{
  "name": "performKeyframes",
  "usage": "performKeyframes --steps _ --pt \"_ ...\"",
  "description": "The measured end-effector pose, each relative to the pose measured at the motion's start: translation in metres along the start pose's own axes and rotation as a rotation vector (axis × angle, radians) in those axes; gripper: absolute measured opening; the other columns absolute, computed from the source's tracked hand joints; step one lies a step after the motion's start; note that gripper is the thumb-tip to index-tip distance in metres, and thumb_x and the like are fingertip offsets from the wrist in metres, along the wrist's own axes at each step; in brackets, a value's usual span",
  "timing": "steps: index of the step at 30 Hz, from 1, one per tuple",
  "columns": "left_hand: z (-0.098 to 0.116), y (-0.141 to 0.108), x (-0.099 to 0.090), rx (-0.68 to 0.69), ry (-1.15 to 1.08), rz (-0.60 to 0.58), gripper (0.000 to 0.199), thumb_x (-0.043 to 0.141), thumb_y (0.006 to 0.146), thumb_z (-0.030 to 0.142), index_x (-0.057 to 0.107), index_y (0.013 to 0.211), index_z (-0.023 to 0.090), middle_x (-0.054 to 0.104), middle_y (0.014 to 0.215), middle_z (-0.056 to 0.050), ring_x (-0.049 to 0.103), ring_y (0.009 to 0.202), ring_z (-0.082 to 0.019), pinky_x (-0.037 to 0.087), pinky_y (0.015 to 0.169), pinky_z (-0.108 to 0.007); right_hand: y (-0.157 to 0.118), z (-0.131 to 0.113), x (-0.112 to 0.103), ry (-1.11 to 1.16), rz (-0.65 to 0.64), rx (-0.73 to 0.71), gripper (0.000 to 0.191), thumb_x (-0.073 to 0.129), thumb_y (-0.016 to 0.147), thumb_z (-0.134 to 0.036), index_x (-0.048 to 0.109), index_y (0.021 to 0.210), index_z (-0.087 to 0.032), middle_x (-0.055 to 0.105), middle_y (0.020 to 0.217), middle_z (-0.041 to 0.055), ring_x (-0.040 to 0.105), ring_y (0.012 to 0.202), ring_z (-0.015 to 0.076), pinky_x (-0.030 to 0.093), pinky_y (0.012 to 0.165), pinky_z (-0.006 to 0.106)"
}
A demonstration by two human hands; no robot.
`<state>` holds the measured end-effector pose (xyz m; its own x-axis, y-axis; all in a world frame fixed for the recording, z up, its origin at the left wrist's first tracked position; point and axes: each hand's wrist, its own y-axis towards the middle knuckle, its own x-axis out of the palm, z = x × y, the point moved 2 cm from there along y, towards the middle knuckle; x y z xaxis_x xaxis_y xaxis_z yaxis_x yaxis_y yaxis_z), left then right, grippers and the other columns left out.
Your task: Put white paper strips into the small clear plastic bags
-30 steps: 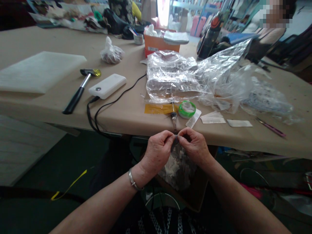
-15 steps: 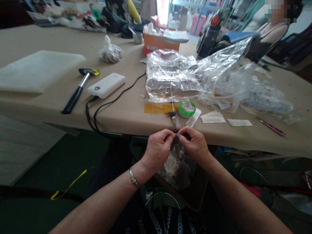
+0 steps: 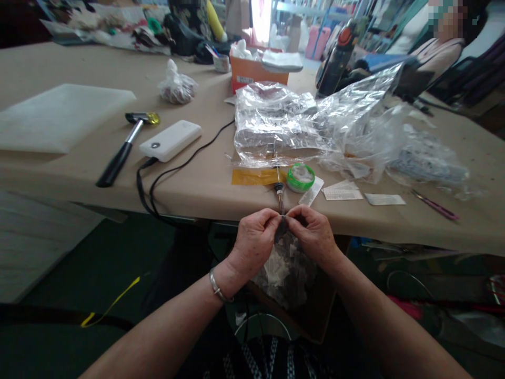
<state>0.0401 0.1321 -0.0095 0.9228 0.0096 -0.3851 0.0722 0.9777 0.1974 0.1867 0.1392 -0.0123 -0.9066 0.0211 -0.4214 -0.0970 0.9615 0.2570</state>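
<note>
The desk, covered in tan paper, is filling the upper two thirds of the frame. Crumpled clear plastic bags are lying across its centre and right. A white foam sheet is sitting at upper left, with a hammer and a white power bank beside it; the power bank's black cable is trailing over the desk's near edge.

Near that edge, in the centre, a green tape roll is resting beside a soldering iron whose tip is pointing at the person.

Below the edge, in the lower centre, the left hand and right hand are pressed together, fingertips pinching a small dark piece between them. What the piece is cannot be told. A bag of pale scraps is hanging or resting beneath the hands, in a cardboard box.

Risks, as judged:
- The iron's tip is sitting just above the knuckles; if hot, a lifted hand could be burned.
- The piece is tiny and held off the desk, so a slipping pinch would likely be dropping it into the scraps.
- The dangling cable could be snagged, dragging the power bank off.
</note>
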Motion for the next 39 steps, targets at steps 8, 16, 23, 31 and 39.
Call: performKeyframes --steps 8,16,23,31,39 --pt "-0.009 -0.026 0.000 -0.118 -0.052 -0.106 0.021 0.050 0.086 0.026 0.064 0.073 0.017 0.062 0.066 0.000 0.054 0.063 -0.013 0.040 0.061 -0.020 -0.015 -0.017 -0.022 -0.084 -0.094 -0.095 0.012 0.058 0.085 -0.023 0.061 0.095 -0.018 0.065 0.077 -0.0008 0.060 0.066 0.0126 0.046 0.063 0.021" --pt "-0.049 -0.030 0.013 -0.160 -0.107 -0.152 0.032 0.055 0.082 0.024 0.064 0.113 0.023 0.064 0.114 -0.005 0.056 0.108 -0.022 0.039 0.097 -0.029 0.059 -0.030 -0.052 -0.818 0.053 -0.463 0.025 0.055 0.088 -0.027 0.061 0.110 -0.016 0.052 0.124 0.0123 0.041 0.119 0.0313 0.033 0.101 0.047" --pt "-0.045 -0.036 0.016 -0.247 -0.051 -0.167 0.019 0.055 0.080 0.027 0.070 0.090 0.020 0.070 0.094 -0.005 0.061 0.091 -0.023 0.044 0.083 -0.030 0.054 -0.014 -0.069 -0.576 0.129 -0.483 0.010 0.054 0.089 -0.026 0.059 0.084 -0.019 0.061 0.101 0.0076 0.053 0.101 0.0228 0.043 0.090 0.038" --pt "-0.033 -0.043 0.028 -0.344 -0.127 -0.260 0.019 0.051 0.078 0.025 0.068 0.075 0.016 0.067 0.071 -0.002 0.058 0.070 -0.017 0.040 0.065 -0.025 0.001 0.026 -0.048 -0.803 0.023 -0.496 0.034 0.053 0.090 -0.025 0.055 0.122 -0.016 0.056 0.125 0.0110 0.044 0.121 0.0273 0.034 0.104 0.047" --pt "-0.018 -0.043 0.047 -0.540 -0.447 -0.280 0.018 0.057 0.077 0.029 0.064 0.074 0.013 0.063 0.069 -0.004 0.055 0.066 -0.015 0.041 0.059 -0.023 -0.001 0.034 -0.056 -0.513 0.102 -0.565 0.019 0.049 0.092 -0.018 0.066 0.099 -0.021 0.067 0.106 0.0055 0.057 0.109 0.0194 0.039 0.102 0.043"
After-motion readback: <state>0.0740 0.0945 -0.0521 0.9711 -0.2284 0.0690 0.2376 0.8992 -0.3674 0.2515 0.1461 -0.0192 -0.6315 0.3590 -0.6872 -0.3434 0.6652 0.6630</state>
